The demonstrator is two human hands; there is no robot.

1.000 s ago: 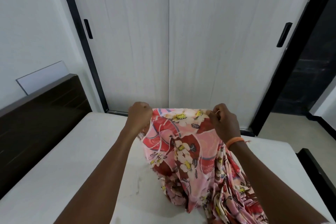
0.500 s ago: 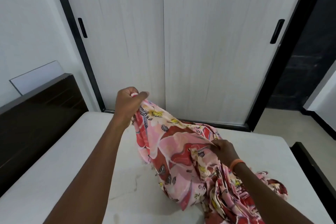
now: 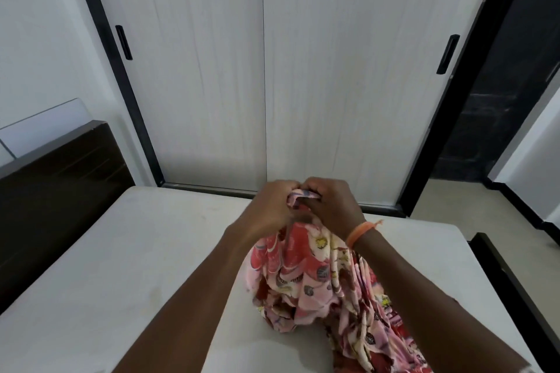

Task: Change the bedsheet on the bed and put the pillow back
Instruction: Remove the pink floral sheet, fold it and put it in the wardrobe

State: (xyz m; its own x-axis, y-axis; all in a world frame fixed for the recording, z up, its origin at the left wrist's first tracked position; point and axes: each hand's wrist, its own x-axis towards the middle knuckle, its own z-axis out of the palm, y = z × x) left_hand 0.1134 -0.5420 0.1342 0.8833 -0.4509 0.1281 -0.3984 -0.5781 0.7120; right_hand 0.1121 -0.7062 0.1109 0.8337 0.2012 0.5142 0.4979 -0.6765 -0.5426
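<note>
The mattress lies bare and no pillow is in view, so spreading the floral bedsheet, bunched at lower centre of the frame, looks barely begun. Both the left hand and right hand have fingers curled tight on one gathered edge. Half a second ago they held it apart, the right hand lower; now they meet at centre.

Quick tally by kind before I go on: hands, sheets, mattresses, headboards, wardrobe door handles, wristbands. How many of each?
Hands: 2, left hand and right hand, both gripping the sheet
Floral bedsheet: 1
Bare mattress: 1
Dark headboard: 1
Black wardrobe door handles: 2
Orange wristband: 1
Total: 8
</note>
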